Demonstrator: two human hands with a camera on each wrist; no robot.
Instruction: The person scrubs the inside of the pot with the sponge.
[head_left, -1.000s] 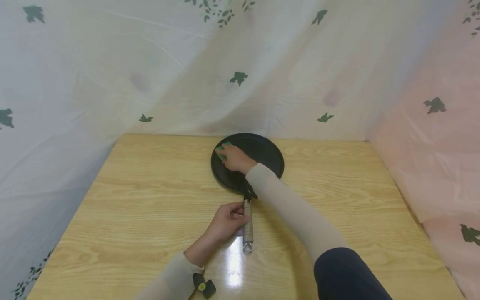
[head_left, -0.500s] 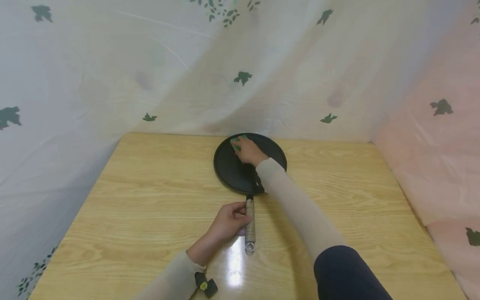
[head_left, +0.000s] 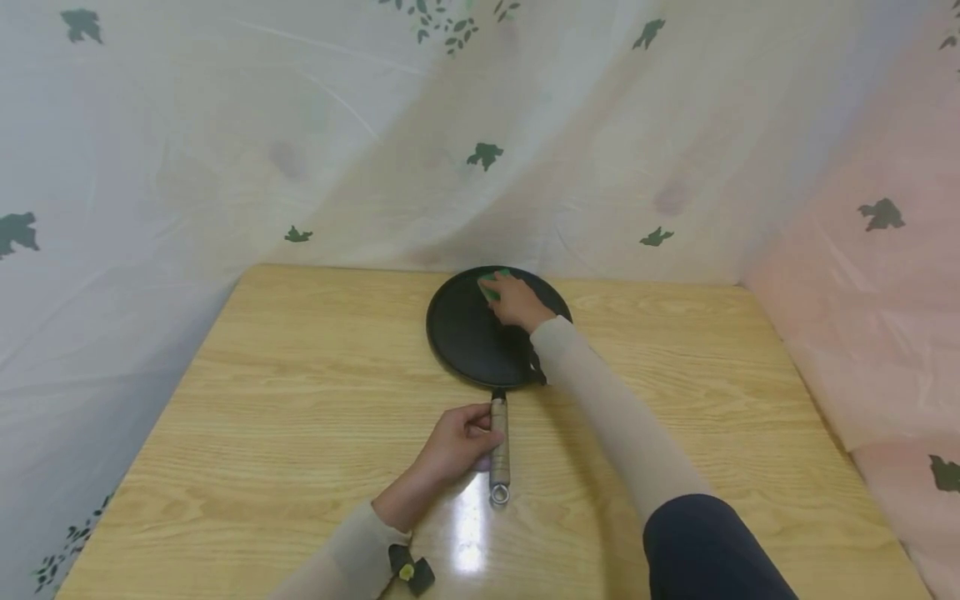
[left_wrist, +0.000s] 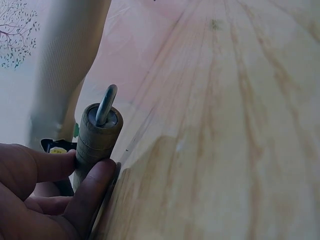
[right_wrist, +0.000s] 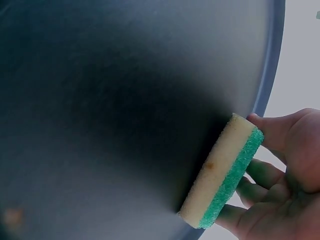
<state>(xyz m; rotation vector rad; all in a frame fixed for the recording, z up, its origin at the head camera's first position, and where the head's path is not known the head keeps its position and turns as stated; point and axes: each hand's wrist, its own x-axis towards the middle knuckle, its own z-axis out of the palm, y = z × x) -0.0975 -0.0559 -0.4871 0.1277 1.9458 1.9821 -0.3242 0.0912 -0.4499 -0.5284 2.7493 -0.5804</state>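
A round, black, shallow frying pan (head_left: 468, 333) lies at the back middle of the wooden table. Its tan wrapped handle (head_left: 500, 458) points toward me and ends in a metal ring (left_wrist: 106, 105). My left hand (head_left: 456, 442) pinches this handle from the left, between thumb and fingers. Near the pan's far rim, my right hand (head_left: 520, 302) holds a sponge (right_wrist: 220, 172) with a cream body and a green scouring side. The cream side faces the pan's surface, while the fingers lie against the green side. Part of the pan is hidden behind the right hand and sleeve.
The wooden table (head_left: 300, 375) runs back to a pale curtain (head_left: 375, 167) printed with green birds and leaves. A pinkish curtain (head_left: 885, 333) hangs along the right edge. A dark band with a yellow centre (head_left: 408, 572) sits at the left wrist.
My right hand has slid the sponge from the pan's left side to the right, along the far part of the surface. The left hand keeps its grip on the handle.
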